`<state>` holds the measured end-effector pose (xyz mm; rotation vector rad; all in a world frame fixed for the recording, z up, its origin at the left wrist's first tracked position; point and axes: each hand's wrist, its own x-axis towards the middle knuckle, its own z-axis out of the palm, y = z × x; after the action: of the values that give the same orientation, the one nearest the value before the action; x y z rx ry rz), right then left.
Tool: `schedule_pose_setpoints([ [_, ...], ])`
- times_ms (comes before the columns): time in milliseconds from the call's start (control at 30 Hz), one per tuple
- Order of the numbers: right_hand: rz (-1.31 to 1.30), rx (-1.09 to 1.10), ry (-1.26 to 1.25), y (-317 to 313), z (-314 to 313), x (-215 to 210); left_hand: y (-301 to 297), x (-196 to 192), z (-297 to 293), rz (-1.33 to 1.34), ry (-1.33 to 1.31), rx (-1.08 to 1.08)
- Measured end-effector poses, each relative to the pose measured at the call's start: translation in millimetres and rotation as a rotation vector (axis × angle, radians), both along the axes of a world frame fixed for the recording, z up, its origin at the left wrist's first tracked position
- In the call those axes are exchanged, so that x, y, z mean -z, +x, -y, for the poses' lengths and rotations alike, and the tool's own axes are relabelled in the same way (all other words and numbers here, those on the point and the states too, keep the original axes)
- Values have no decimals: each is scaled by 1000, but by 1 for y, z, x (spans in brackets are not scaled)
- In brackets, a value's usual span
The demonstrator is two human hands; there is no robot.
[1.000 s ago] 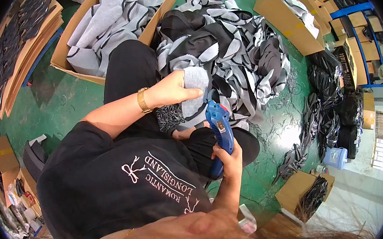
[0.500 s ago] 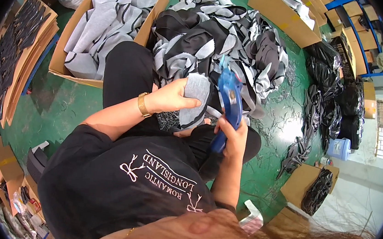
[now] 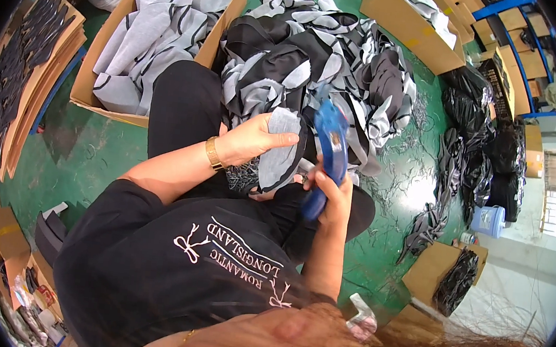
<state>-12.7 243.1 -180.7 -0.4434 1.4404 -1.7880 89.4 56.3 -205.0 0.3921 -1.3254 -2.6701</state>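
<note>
Gripping grey fabric piece in left hand, right hand clenched round blue tool

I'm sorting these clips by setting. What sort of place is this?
Probably a garment or footwear workshop floor: a heap of cut fabric pieces, cardboard boxes of grey pieces, and the right hand working blue scissors.

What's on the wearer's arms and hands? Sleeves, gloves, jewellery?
Both forearms are bare below short black T-shirt sleeves. No gloves on the left hand or right hand. A gold bracelet circles the left wrist; nothing shows on the right wrist.
</note>
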Motion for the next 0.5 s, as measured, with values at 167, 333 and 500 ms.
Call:
schedule_pose_setpoints([
  [167,234,-143,-73,1,-34,14,-8,-2,17,-67,91,-27],
  [333,253,-250,13,2,-40,28,-9,-13,25,-66,132,-50],
  [500,240,-294,73,1,-43,28,-9,-13,26,-31,116,5],
])
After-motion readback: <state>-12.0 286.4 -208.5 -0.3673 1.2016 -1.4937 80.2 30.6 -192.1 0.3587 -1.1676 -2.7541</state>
